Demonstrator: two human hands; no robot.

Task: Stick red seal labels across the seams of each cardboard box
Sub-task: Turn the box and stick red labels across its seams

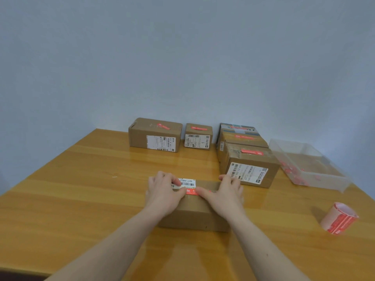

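Pressing a red seal label down across the top seam of the nearest cardboard box, mid-surface; left hand and right hand lying on the box top, thumbs flat on the label's ends, fingers curled over the far edge, nothing gripped. Sealing step apparently near done here. Next, probably: smoothing outward, then setting this box beside the already sealed boxes behind and peeling another from the label roll at right.

Red seal label on brown cardboard box; orange-yellow table.
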